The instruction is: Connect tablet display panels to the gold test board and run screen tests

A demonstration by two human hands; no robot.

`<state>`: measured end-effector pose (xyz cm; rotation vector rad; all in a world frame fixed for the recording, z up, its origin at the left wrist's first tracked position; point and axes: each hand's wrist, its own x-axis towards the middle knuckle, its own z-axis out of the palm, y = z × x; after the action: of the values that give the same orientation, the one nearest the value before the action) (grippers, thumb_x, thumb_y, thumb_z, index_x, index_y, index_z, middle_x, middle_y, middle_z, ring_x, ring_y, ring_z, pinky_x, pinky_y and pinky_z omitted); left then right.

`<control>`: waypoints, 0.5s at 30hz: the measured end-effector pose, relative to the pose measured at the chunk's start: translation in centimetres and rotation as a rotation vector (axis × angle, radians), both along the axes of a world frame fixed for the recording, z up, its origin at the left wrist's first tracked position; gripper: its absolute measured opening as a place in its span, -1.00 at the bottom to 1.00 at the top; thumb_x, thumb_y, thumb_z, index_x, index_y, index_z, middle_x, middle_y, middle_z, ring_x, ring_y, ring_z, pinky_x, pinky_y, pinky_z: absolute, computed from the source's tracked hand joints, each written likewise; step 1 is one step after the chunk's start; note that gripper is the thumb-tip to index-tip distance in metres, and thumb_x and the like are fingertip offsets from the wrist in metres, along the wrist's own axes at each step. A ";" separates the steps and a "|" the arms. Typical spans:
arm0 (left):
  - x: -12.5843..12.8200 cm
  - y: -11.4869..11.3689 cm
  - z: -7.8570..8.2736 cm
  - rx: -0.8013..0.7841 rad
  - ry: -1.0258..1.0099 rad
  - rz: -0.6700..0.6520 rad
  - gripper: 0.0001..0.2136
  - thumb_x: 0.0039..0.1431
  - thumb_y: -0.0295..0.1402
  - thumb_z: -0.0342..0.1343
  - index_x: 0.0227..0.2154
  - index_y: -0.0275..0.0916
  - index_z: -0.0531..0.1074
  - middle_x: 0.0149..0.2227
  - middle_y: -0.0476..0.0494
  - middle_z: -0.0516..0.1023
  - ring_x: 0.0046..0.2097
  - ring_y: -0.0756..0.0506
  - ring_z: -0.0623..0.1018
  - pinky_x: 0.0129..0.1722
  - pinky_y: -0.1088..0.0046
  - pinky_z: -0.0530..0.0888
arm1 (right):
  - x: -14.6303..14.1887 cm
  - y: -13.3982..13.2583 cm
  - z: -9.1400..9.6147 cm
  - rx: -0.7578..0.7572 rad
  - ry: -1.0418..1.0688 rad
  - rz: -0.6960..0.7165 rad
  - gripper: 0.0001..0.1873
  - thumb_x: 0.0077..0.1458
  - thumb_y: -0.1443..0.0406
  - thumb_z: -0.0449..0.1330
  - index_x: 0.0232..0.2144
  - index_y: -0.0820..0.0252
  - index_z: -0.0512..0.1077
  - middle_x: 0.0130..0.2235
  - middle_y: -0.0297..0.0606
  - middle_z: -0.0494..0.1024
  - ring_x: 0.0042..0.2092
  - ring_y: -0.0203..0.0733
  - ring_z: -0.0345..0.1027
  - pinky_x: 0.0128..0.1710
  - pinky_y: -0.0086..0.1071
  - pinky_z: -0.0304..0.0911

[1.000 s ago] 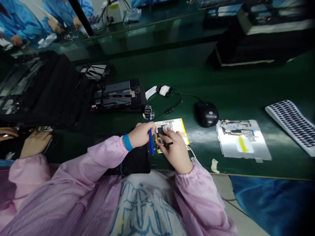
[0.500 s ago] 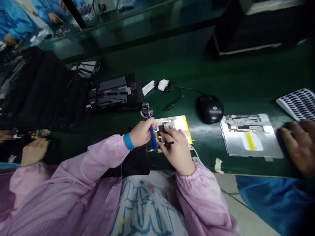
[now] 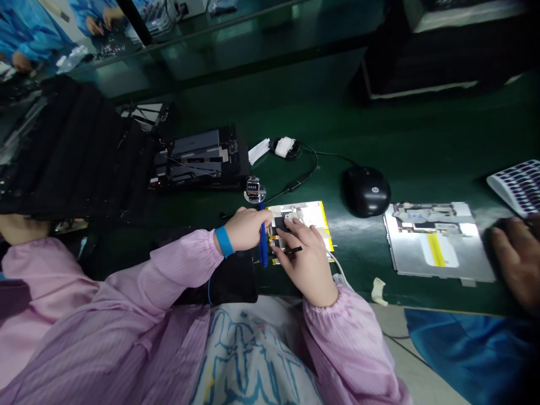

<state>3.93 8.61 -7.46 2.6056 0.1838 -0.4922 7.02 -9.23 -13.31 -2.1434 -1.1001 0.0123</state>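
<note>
On my feed the dark green counter (image 3: 320, 112) fills most of the view, and I take the white pack with yellow edges (image 3: 312, 212) as the middle of my clock. A stack of black cases (image 3: 80, 152) rises toward ten o'clock, with an opened tablet (image 3: 198, 156) nearer along that line. A metal plate (image 3: 400, 256) lies flat at three o'clock, a co-worker's hand (image 3: 518, 256) just past it. The pack itself rests on the counter before me, partly covered by my right hand (image 3: 310, 263), whose fingers lie over its dark middle. My left hand (image 3: 246, 228) has its grip closed on a blue tool (image 3: 264, 244) at the pack's nine o'clock edge. A black mouse (image 3: 368, 192) sits at two o'clock. A dark strip (image 3: 294, 250) shows by my right fingers; I can't tell whether that grip holds it.

I judge the step in hand as close work along that edge, right hand steadying. The next move seems to call for a light touch from the tool and a firm right hand.
</note>
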 end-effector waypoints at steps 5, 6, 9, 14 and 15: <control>-0.1 -0.1 -0.1 0.029 -0.003 -0.016 -0.93 0.02 -0.50 0.02 -0.46 -0.21 0.26 -0.44 -0.04 0.49 -0.31 -0.12 0.47 -0.25 0.36 0.21 | 0.0 0.0 -0.1 0.004 -0.003 -0.001 -0.68 0.14 0.24 0.17 -0.06 0.18 0.43 0.10 -0.08 0.43 0.19 0.08 0.21 0.18 0.11 0.08; -0.1 -0.2 -0.1 0.033 0.003 -0.017 -0.93 0.01 -0.50 0.01 -0.46 -0.21 0.26 -0.44 -0.04 0.50 -0.30 -0.12 0.46 -0.25 0.36 0.21 | -0.1 0.0 -0.2 0.004 -0.004 -0.001 -0.68 0.13 0.24 0.17 -0.06 0.19 0.43 0.10 -0.08 0.44 0.19 0.08 0.21 0.18 0.10 0.08; -0.1 -0.4 0.1 0.038 0.021 -0.018 -0.93 0.00 -0.51 0.02 -0.46 -0.22 0.27 -0.43 -0.05 0.50 -0.30 -0.13 0.46 -0.24 0.35 0.22 | -0.1 0.0 -0.2 0.003 -0.012 -0.001 -0.68 0.13 0.24 0.18 -0.06 0.20 0.43 0.09 -0.08 0.44 0.19 0.08 0.22 0.18 0.09 0.08; -0.1 -0.4 0.1 0.019 0.020 -0.005 -0.93 0.01 -0.51 0.02 -0.47 -0.22 0.27 -0.44 -0.04 0.50 -0.31 -0.11 0.45 -0.23 0.35 0.22 | 0.0 0.0 -0.2 0.000 -0.025 0.006 -0.68 0.13 0.23 0.18 -0.06 0.21 0.43 0.09 -0.06 0.43 0.18 0.10 0.23 0.17 0.10 0.08; -0.1 -0.4 0.1 0.009 0.015 -0.004 -0.93 0.01 -0.51 0.02 -0.47 -0.22 0.27 -0.44 -0.04 0.50 -0.32 -0.10 0.45 -0.22 0.35 0.22 | 0.0 0.0 -0.2 0.002 -0.026 0.006 -0.68 0.13 0.23 0.18 -0.06 0.21 0.43 0.09 -0.05 0.43 0.18 0.10 0.23 0.17 0.10 0.08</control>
<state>3.86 8.24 -7.35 2.6121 0.1870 -0.5140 6.98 -9.20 -13.56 -2.1436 -1.1213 -0.0146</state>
